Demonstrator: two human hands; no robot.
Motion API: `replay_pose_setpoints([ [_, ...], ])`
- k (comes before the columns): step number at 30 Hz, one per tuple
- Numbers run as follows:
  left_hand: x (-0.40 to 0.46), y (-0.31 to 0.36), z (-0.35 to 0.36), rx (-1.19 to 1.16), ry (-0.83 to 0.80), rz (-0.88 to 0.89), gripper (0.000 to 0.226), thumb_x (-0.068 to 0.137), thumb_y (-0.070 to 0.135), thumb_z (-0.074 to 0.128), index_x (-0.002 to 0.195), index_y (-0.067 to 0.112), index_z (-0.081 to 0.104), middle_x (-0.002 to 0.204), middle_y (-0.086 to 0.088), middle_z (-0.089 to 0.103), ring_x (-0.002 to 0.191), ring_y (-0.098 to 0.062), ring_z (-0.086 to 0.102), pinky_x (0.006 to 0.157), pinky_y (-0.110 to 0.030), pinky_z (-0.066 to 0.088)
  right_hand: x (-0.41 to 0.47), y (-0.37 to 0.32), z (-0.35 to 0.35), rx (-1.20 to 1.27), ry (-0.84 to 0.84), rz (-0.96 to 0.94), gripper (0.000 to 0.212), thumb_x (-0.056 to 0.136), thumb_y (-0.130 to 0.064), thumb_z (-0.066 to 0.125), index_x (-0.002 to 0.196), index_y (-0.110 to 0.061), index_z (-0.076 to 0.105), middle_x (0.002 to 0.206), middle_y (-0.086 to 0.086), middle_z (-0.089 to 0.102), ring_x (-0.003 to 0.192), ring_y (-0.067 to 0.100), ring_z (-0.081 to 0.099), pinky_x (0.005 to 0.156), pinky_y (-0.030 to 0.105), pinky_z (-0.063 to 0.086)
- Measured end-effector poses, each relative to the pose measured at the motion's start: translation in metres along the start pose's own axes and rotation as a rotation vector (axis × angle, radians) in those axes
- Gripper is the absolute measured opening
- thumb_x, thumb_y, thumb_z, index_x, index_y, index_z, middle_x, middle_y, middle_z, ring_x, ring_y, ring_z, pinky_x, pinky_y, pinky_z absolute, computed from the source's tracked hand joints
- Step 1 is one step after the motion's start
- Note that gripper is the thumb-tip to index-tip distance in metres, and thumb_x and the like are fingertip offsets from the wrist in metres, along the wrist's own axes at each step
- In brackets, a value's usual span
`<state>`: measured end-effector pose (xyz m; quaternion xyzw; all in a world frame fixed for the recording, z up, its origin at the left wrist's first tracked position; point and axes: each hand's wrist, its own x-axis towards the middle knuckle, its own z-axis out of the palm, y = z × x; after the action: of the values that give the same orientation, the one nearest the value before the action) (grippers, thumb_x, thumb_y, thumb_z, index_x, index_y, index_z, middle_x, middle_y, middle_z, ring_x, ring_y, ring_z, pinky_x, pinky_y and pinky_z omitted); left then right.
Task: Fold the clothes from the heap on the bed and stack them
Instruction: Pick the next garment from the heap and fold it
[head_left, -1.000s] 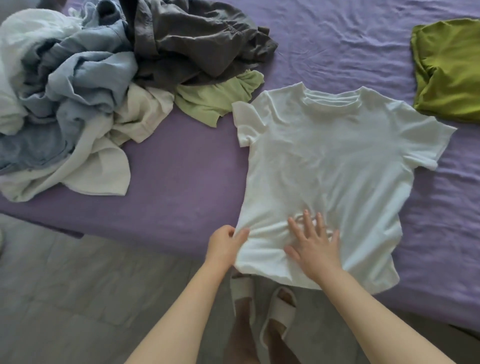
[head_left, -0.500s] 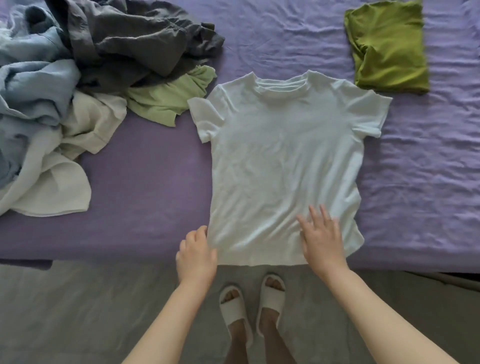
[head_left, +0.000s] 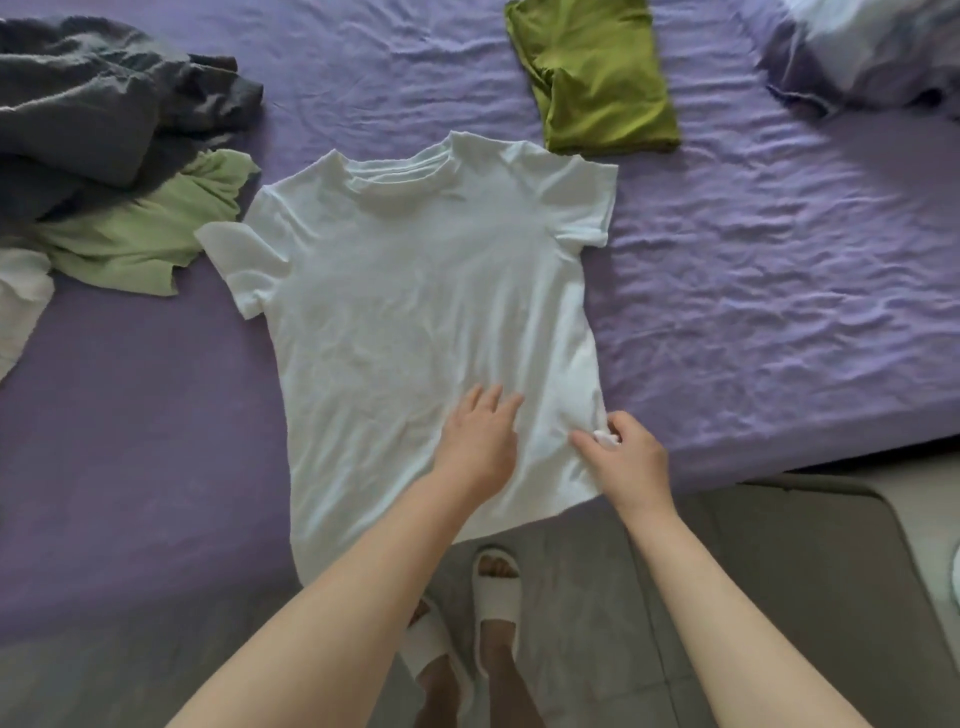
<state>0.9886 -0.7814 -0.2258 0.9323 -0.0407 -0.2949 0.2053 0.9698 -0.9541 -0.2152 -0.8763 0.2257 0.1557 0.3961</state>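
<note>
A white T-shirt (head_left: 415, 291) lies spread flat on the purple bed (head_left: 753, 291), neck away from me, its hem hanging a little over the near edge. My left hand (head_left: 480, 441) rests flat on the lower middle of the shirt, fingers straight. My right hand (head_left: 626, 457) pinches the shirt's lower right side edge, a bit of white fabric between thumb and fingers. A folded olive-green garment (head_left: 597, 78) lies beyond the shirt's right shoulder. The heap (head_left: 104, 135) at the left shows dark grey, light green and cream clothes.
A pale pillow (head_left: 872, 47) sits at the bed's top right corner. The bed's near edge runs under my arms, with grey floor (head_left: 805, 597) below it and my feet in white slippers (head_left: 496, 587). Wrinkled purple sheet stretches right of the shirt.
My left hand moved from the shirt's lower left corner onto its lower middle. My right hand shifted to the right side edge and pinched it. The view swung right, bringing the pillow in.
</note>
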Motion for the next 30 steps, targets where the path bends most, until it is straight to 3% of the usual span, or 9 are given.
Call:
replay_pose_setpoints([
  [2, 0.003, 0.005, -0.001, 0.030, -0.025, 0.003, 0.055, 0.100, 0.023, 0.038, 0.151, 0.025, 0.019, 0.161, -0.003, 0.010, 0.147, -0.026, 0.005, 0.118, -0.040, 0.012, -0.009, 0.005, -0.006, 0.125, 0.048, -0.009, 0.022, 0.077, -0.016, 0.069, 0.074, -0.014, 0.047, 0.080, 0.003, 0.054, 0.067, 0.015, 0.047, 0.054, 0.017, 0.036],
  [6, 0.009, 0.018, 0.002, 0.127, -0.106, 0.028, 0.060, 0.099, 0.024, 0.041, 0.151, 0.029, 0.011, 0.161, -0.002, 0.001, 0.147, -0.029, 0.001, 0.117, -0.050, 0.014, -0.016, 0.008, -0.016, 0.317, 0.009, 0.030, 0.033, 0.079, -0.009, 0.067, 0.103, -0.020, 0.047, 0.087, -0.007, 0.055, 0.072, 0.003, 0.054, 0.055, 0.007, 0.039],
  [9, 0.009, 0.023, 0.006, 0.181, -0.181, 0.013, 0.065, 0.098, 0.027, 0.043, 0.151, 0.033, 0.006, 0.161, -0.001, -0.008, 0.147, -0.029, -0.007, 0.117, -0.054, 0.011, -0.016, 0.012, -0.022, 0.299, 0.026, 0.086, 0.055, 0.084, -0.020, 0.067, 0.131, -0.028, 0.040, 0.096, -0.007, 0.056, 0.089, 0.005, 0.054, 0.068, 0.019, 0.041],
  [11, 0.008, 0.023, 0.009, 0.240, -0.214, 0.020, 0.066, 0.098, 0.024, 0.043, 0.151, 0.036, 0.006, 0.160, -0.003, -0.014, 0.147, -0.030, -0.013, 0.116, -0.056, 0.009, -0.017, 0.021, -0.026, 0.213, 0.075, 0.114, 0.056, 0.088, -0.025, 0.062, 0.137, -0.028, 0.036, 0.090, -0.005, 0.057, 0.084, 0.013, 0.056, 0.062, 0.026, 0.039],
  [15, 0.005, 0.028, 0.012, 0.299, -0.237, 0.035, 0.064, 0.097, 0.020, 0.042, 0.149, 0.042, 0.011, 0.159, -0.010, -0.019, 0.146, -0.033, -0.016, 0.116, -0.057, 0.008, -0.022, 0.039, -0.037, -0.093, 0.130, 0.112, 0.051, 0.089, -0.014, 0.055, 0.137, -0.019, 0.039, 0.095, -0.005, 0.056, 0.079, 0.017, 0.053, 0.056, 0.030, 0.039],
  [19, 0.005, 0.039, 0.018, 0.310, -0.259, 0.113, 0.057, 0.096, 0.024, 0.045, 0.145, 0.045, 0.026, 0.159, -0.011, -0.015, 0.147, -0.032, -0.012, 0.117, -0.054, 0.005, -0.017, 0.036, -0.036, -0.413, 0.193, -0.241, 0.043, 0.075, 0.004, 0.064, 0.116, -0.010, 0.062, 0.110, 0.011, 0.060, 0.099, 0.033, 0.057, 0.077, 0.040, 0.046],
  [23, 0.010, 0.044, 0.020, 0.265, -0.252, 0.122, 0.046, 0.096, 0.028, 0.046, 0.140, 0.037, 0.040, 0.161, -0.006, -0.006, 0.147, -0.029, -0.006, 0.118, -0.049, 0.007, 0.003, 0.023, -0.022, -0.684, -0.207, -0.439, 0.043, 0.091, -0.013, 0.053, 0.133, -0.022, 0.050, 0.148, -0.001, 0.036, 0.140, 0.020, 0.027, 0.104, 0.038, 0.032],
  [26, 0.019, 0.036, 0.007, 0.231, -0.210, 0.064, 0.049, 0.097, 0.024, 0.042, 0.145, 0.031, 0.034, 0.161, -0.005, -0.002, 0.147, -0.029, -0.001, 0.119, -0.047, 0.011, 0.017, 0.017, -0.021, -0.842, -0.211, -0.299, 0.035, 0.094, -0.016, 0.044, 0.127, -0.023, 0.052, 0.143, -0.008, 0.040, 0.138, 0.021, 0.024, 0.105, 0.035, 0.026],
  [30, 0.044, 0.017, -0.020, 0.245, -0.159, 0.031, 0.056, 0.096, 0.027, 0.044, 0.149, 0.030, 0.023, 0.161, -0.005, -0.001, 0.147, -0.029, 0.001, 0.118, -0.046, 0.012, 0.038, -0.011, -0.015, -0.699, -0.066, -0.346, 0.031, 0.092, -0.017, 0.047, 0.122, -0.019, 0.057, 0.131, -0.002, 0.051, 0.128, 0.019, 0.038, 0.101, 0.034, 0.032],
])
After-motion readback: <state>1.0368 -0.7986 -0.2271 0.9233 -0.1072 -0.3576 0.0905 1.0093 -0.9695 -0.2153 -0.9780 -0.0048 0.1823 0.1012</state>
